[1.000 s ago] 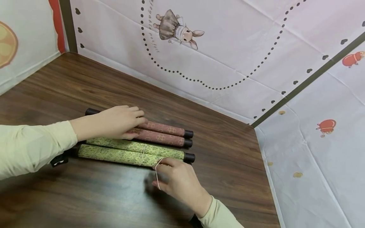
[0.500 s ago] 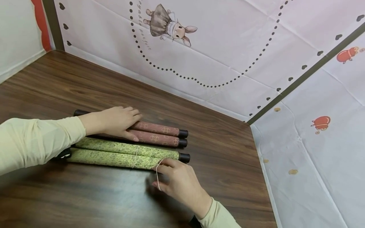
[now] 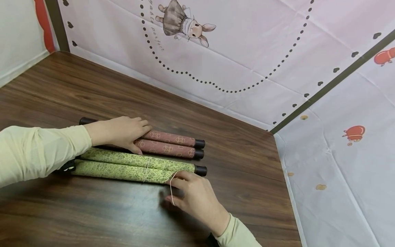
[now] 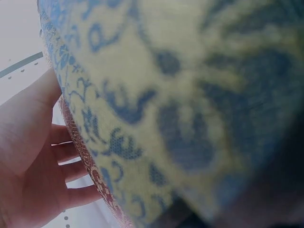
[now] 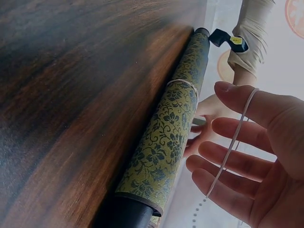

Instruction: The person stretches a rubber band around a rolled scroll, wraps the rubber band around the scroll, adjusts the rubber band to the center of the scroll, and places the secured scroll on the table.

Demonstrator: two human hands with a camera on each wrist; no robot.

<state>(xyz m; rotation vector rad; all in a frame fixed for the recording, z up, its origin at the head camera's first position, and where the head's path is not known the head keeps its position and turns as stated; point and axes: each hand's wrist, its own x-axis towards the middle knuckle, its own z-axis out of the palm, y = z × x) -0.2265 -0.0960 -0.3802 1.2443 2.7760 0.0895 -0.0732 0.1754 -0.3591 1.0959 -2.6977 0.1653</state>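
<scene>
Two dark-red scrolls [image 3: 168, 148] with gold flower patterns and black end knobs lie side by side on the wooden table. My left hand [image 3: 126, 132] grips across them, thumb on the near scroll and fingers over the far one. Nearer to me lie two yellow-green scrolls [image 3: 114, 168], bound together by a thin pale band [image 3: 146, 169]. A second pale rubber band [image 5: 232, 143] is stretched round the spread thumb and fingers of my right hand [image 3: 197, 197], beside the green scrolls' right end. Green patterned cloth [image 4: 128, 114] fills most of the left wrist view.
The dark wood table [image 3: 102, 212] is bounded by a pink printed sheet [image 3: 253, 48] at the back. Another white printed sheet [image 3: 333, 164] stands along the right side. A black wrist device [image 3: 68, 166] under the left sleeve overlaps the green scrolls' left end.
The head view has shifted slightly. My left hand has moved a little along the red scrolls, while the right hand stays with the band stretched on it.
</scene>
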